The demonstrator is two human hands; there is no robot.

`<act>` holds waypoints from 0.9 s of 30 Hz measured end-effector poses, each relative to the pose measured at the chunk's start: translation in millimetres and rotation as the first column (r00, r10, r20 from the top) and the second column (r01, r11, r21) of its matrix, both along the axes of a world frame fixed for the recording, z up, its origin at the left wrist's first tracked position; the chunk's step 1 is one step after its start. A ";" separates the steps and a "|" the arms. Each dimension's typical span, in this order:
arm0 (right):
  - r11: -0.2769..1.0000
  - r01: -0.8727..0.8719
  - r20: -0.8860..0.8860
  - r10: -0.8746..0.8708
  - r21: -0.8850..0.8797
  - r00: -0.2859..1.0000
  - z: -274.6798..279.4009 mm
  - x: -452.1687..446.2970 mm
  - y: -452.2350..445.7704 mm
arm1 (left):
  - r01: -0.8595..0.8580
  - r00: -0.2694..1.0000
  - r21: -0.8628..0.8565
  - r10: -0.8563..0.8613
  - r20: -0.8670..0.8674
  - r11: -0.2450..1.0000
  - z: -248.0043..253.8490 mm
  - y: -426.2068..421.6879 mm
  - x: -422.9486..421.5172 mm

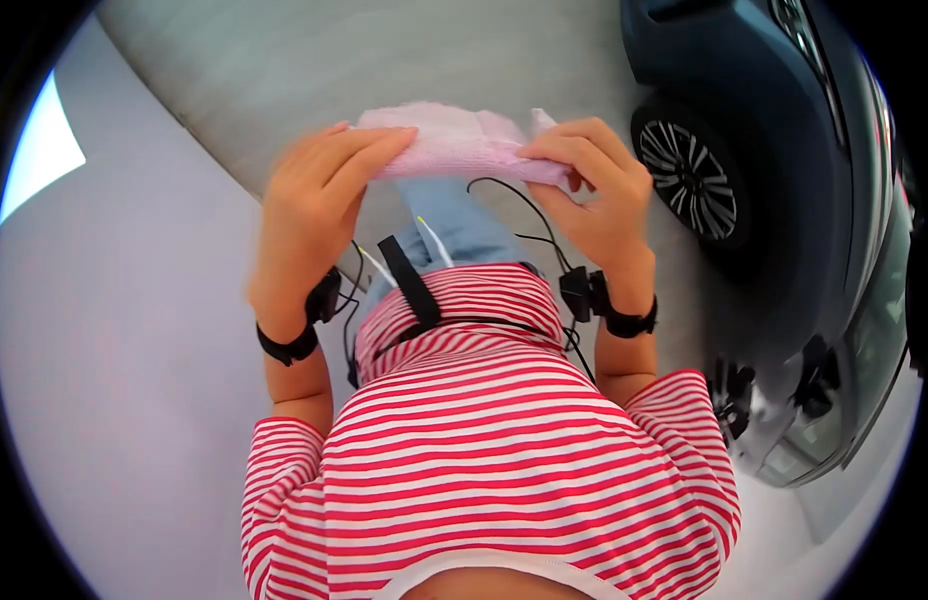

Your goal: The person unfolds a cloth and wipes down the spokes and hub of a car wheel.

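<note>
A pale pink cloth [454, 140], folded or bunched lengthwise, is stretched between my two hands in front of my waist. My left hand [324, 195] is closed on its left end, the fingers lying over the top and slightly blurred. At the other end, my right hand [596, 185] pinches the cloth between thumb and fingers, and a small corner sticks up beside it. The cloth hangs in the air above the floor, touching only my hands. Its underside is hidden from view.
On the right stands a dark blue car [804, 130] with a spoked wheel [689, 170]. A pale wall or panel [114, 330] fills the left side. Grey floor [384, 50] lies ahead. Black cables [539, 215] hang near my waist, and both wrists wear black straps.
</note>
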State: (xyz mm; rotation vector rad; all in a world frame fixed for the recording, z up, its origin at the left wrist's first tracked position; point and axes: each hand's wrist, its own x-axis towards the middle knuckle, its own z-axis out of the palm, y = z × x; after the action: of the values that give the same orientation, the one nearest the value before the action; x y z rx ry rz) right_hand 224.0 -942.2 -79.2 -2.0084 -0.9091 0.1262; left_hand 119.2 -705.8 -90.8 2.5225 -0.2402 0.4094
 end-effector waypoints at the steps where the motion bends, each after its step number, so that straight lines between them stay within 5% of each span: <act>1: 0.999 0.048 0.003 -0.048 -0.026 0.999 1.8 -9.7 -32.8 | 0.034 0.999 -0.057 -0.033 0.013 0.998 -5.9 -27.6 -0.3; 6: 0.971 0.223 0.012 -0.223 -0.090 0.975 15.8 -49.0 -159.6 | 0.083 0.997 -0.355 -0.080 0.025 0.931 -15.8 -158.3 -11.9; 10: 0.938 0.346 0.064 -0.344 -0.024 0.937 22.2 -61.9 -237.5 | 0.169 0.966 -0.628 -0.001 0.258 0.760 -27.7 -249.5 -16.0; 17: 0.805 0.592 -0.161 -0.578 0.050 0.800 -1.2 -61.3 -382.0 | 0.238 0.971 -0.312 -0.234 0.052 0.920 -9.0 -390.6 31.0; 20: 0.774 0.633 -0.144 -0.625 0.012 0.768 -24.2 -36.9 -463.7 | 0.113 0.990 -0.392 -0.136 -0.032 0.913 -46.5 -476.2 63.3; 23: 0.739 0.654 -0.084 -0.650 0.164 0.755 -74.8 -7.6 -538.5 | 0.142 0.989 -0.433 -0.114 0.091 0.890 -103.2 -567.1 103.2; 26: 0.887 0.453 0.077 -0.447 -0.093 0.891 -125.0 21.1 -620.3 | 0.129 0.991 -0.702 -0.111 0.071 0.700 -163.1 -651.8 143.9; 27: 0.898 0.438 0.071 -0.435 -0.035 0.898 -148.0 34.0 -636.7 | 0.178 0.980 -0.707 -0.060 0.189 0.684 -185.6 -675.6 165.6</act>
State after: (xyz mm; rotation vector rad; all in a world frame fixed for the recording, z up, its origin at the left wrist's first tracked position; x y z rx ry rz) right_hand 258.0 -1578.9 -227.2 -2.2232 -0.4726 -0.1677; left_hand 284.8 -1381.4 -276.4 1.6780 -0.2399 0.5214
